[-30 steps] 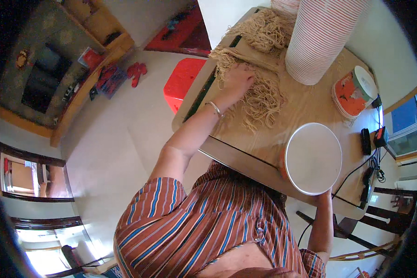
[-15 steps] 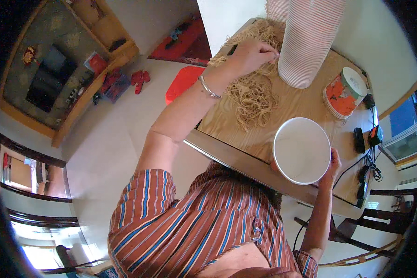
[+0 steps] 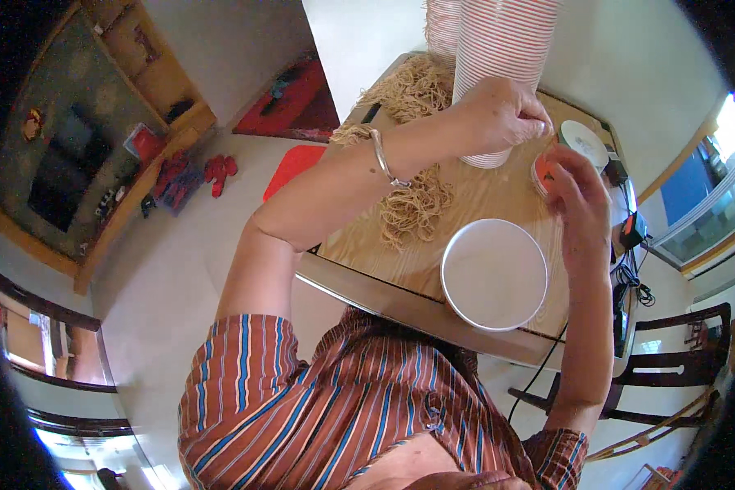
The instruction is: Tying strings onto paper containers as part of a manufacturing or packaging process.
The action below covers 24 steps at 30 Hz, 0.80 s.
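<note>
The orange tub is sitting just beside the right hand, farther from the left hand, which is hovering before the cups, hands apart, any grip impossible to tell, while the bucket is standing nearer the body.

table: wood-grain top | tan string heaps | tall nested-tub stack | open white tub

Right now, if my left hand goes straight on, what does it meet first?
Your left hand probably meets the white top of the orange tub first, or passes above; depth is unclear.
</note>
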Each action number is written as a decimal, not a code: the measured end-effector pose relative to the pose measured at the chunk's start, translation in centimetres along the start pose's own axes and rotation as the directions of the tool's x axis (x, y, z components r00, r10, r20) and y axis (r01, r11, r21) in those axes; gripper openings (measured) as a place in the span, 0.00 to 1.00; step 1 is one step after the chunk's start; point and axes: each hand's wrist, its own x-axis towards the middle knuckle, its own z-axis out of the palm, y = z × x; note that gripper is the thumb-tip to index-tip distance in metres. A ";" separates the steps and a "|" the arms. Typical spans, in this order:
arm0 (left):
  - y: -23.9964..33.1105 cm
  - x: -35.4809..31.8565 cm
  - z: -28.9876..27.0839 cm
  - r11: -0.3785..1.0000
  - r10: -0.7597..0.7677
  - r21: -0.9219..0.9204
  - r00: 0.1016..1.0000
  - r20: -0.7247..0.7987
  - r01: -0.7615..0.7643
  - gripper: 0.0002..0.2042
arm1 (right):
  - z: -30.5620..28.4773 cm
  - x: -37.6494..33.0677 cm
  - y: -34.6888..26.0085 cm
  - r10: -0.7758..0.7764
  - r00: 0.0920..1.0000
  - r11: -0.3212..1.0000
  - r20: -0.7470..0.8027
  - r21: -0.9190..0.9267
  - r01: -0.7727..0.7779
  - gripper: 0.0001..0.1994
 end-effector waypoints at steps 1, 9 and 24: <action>0.1 0.4 0.5 0.998 0.060 -0.028 0.998 -0.016 -0.061 0.08 | 0.6 0.3 -0.2 0.043 0.997 0.996 0.064 0.074 -0.048 0.10; -0.5 1.2 1.6 0.945 0.302 0.146 0.952 -0.057 -0.291 0.08 | -0.1 2.9 1.1 0.135 0.990 0.990 0.039 0.043 -0.137 0.08; -3.0 -6.0 1.7 0.970 -0.188 -0.098 0.941 0.280 0.223 0.10 | -9.7 -0.7 5.2 0.129 0.991 0.960 0.042 -0.254 -0.114 0.09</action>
